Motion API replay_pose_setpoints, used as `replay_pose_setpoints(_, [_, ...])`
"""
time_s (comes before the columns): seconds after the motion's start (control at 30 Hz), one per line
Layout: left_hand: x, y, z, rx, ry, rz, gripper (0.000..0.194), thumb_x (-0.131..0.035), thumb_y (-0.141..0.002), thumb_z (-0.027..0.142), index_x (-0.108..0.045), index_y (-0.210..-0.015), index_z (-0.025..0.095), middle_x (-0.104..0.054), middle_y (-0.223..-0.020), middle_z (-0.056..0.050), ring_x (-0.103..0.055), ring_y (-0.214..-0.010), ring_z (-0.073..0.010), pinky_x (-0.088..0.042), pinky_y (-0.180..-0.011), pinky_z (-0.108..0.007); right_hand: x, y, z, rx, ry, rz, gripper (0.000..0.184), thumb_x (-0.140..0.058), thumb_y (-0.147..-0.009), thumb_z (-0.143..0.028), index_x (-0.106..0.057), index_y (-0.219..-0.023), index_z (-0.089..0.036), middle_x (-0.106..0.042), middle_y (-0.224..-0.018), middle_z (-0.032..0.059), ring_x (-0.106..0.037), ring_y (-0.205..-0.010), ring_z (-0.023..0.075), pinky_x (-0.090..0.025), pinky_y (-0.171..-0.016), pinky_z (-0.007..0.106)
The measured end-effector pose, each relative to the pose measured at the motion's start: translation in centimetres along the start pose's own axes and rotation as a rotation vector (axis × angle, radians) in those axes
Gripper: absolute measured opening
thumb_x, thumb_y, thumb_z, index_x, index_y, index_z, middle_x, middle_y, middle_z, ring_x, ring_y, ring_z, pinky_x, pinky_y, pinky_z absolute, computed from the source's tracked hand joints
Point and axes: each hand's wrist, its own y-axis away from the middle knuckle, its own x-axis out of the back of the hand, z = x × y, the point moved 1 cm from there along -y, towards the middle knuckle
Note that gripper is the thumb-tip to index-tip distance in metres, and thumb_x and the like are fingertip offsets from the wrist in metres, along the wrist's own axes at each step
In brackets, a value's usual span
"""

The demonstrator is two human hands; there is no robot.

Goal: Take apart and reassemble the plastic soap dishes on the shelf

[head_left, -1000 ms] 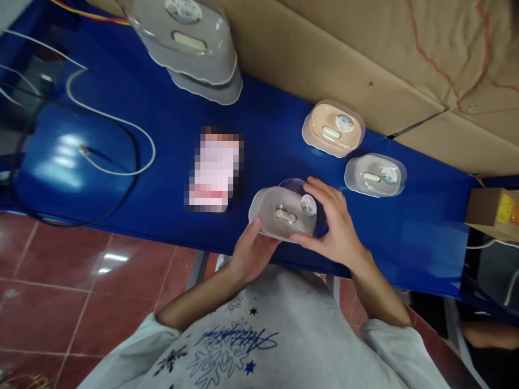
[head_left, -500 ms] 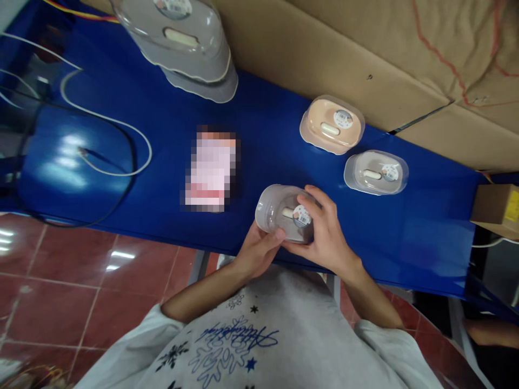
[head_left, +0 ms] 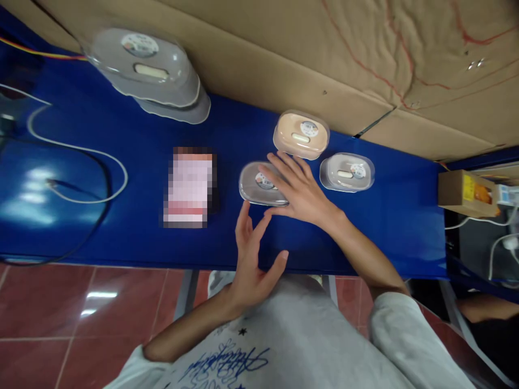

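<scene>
A grey plastic container with a clear lid, a pale oblong inset and a round label, the nearest grey container [head_left: 253, 186], sits on the blue table. My right hand [head_left: 302, 192] lies over its right end with fingers stretched and spread, hiding that end; I cannot tell how firmly it touches. Just in front, my left hand [head_left: 253, 254] is open, its fingertips near the container's front edge and nothing in it. Behind stands a peach container [head_left: 284, 141] of the same shape. To its right is a second small grey container [head_left: 327, 175].
Two larger grey containers [head_left: 178, 89] are stacked at the back left. A blurred-out pinkish rectangle [head_left: 188, 183] lies left of my hands. A white cable [head_left: 117, 162] loops at the far left. Cardboard [head_left: 243, 70] lines the back; a small carton [head_left: 454, 192] is at right.
The grey container has gone from between both my hands to the table farther back. My left hand has let go of it, and my right hand's fingers have spread. The view has shifted.
</scene>
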Motion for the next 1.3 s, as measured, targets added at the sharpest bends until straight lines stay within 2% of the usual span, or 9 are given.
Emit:
replay_pose_setpoints(0.1, [0.1,0.0,0.1,0.009,0.073,0.007,0.074,-0.081,-0.09,0.013,-0.06,-0.154,0.045,-0.026,-0.181,0.002,-0.019,-0.17,-0.0344,-0.014,-0.139,-0.055,2.3,1.8,2.5,0.006,-0.017,0.062,0.1,-0.066,-0.092,-0.08,-0.033,-0.171,-0.028,-0.037,-0.178,0.0127,-0.031,-0.167,0.0377,-0.022,-0.137,0.064])
replay_pose_setpoints(0.23, [0.3,-0.4,-0.4,0.031,0.182,-0.111,0.043,-0.076,-0.095,0.016,-0.076,-0.134,0.034,-0.065,-0.15,-0.009,-0.056,-0.142,-0.033,-0.039,-0.126,-0.052,5.4,8.0,8.8,-0.314,0.007,0.212,0.108,-0.067,-0.087,-0.086,-0.032,-0.171,-0.028,-0.041,-0.175,0.0157,-0.034,-0.165,0.0439,-0.026,-0.133,0.071])
replay_pose_setpoints(0.37, [-1.0,-0.7,-1.0,0.106,0.284,-0.327,0.027,-0.069,-0.101,0.02,-0.079,-0.125,0.028,-0.076,-0.125,-0.011,-0.069,-0.12,-0.0282,-0.05,-0.112,-0.045,5.9,13.4,12.5,-0.452,-0.016,0.075,0.112,-0.074,-0.08,-0.086,-0.031,-0.17,-0.034,-0.04,-0.174,0.0154,-0.036,-0.162,0.0488,-0.03,-0.126,0.079])
replay_pose_setpoints(0.5, [-3.1,-1.0,-1.6,0.394,0.518,-0.421,0.032,-0.075,-0.1,0.029,-0.074,-0.133,0.027,-0.072,-0.137,-0.012,-0.069,-0.128,-0.0293,-0.05,-0.114,-0.047,4.5,15.2,10.5,-0.463,-0.052,0.046,0.105,-0.083,-0.079,-0.073,-0.037,-0.164,-0.032,-0.049,-0.158,0.0166,-0.048,-0.151,0.0466,-0.041,-0.121,0.075])
replay_pose_setpoints(0.67, [-4.2,-0.8,-2.5,0.731,0.782,-0.381,0.052,-0.079,-0.098,0.038,-0.063,-0.147,0.03,-0.066,-0.155,-0.014,-0.06,-0.146,-0.0336,-0.041,-0.125,-0.055,2.3,15.5,5.4,-0.377,-0.209,0.12,0.095,-0.087,-0.082,-0.054,-0.036,-0.159,-0.032,-0.044,-0.151,0.0149,-0.047,-0.149,0.0407,-0.045,-0.123,0.067])
replay_pose_setpoints(0.8, [-4.3,-0.8,-2.4,0.781,0.974,-0.308,0.057,-0.072,-0.101,0.055,-0.062,-0.15,0.027,-0.067,-0.155,-0.014,-0.054,-0.154,-0.0348,-0.036,-0.13,-0.057,1.2,15.8,1.7,-0.328,-0.391,0.135,0.096,-0.09,-0.08,-0.051,-0.035,-0.157,-0.035,-0.045,-0.148,0.0142,-0.051,-0.144,0.039,-0.052,-0.118,0.064])
replay_pose_setpoints(0.9, [-4.3,-1.0,-2.0,0.78,1.056,-0.312,0.066,-0.064,-0.101,0.068,-0.063,-0.151,0.025,-0.064,-0.159,-0.013,-0.05,-0.156,-0.0372,-0.038,-0.129,-0.059,0.5,16.0,0.0,-0.319,-0.491,0.084,0.102,-0.09,-0.078,-0.064,-0.035,-0.159,-0.037,-0.046,-0.151,0.0136,-0.052,-0.145,0.0397,-0.052,-0.119,0.063])
replay_pose_setpoints(1.0, [-4.2,-1.2,-1.7,0.814,1.11,-0.325,0.066,-0.057,-0.105,0.068,-0.061,-0.154,0.024,-0.059,-0.165,-0.012,-0.048,-0.158,-0.0386,-0.041,-0.127,-0.06,0.2,16.1,0.5,-0.317,-0.523,0.148,0.094,-0.078,-0.084,-0.077,-0.038,-0.159,-0.035,-0.047,-0.153,0.0147,-0.049,-0.149,0.0411,-0.048,-0.122,0.065])
replay_pose_setpoints(1.3, [-4.1,-0.9,-2.4,0.865,1.104,-0.306,0.062,-0.054,-0.107,0.067,-0.062,-0.154,0.028,-0.054,-0.17,-0.008,-0.045,-0.16,-0.0379,-0.042,-0.127,-0.06,-0.1,15.3,8.4,-0.463,-0.181,0.344,0.076,-0.074,-0.094,-0.061,-0.046,-0.155,-0.026,-0.046,-0.162,0.0198,-0.042,-0.159,0.0404,-0.04,-0.127,0.069])
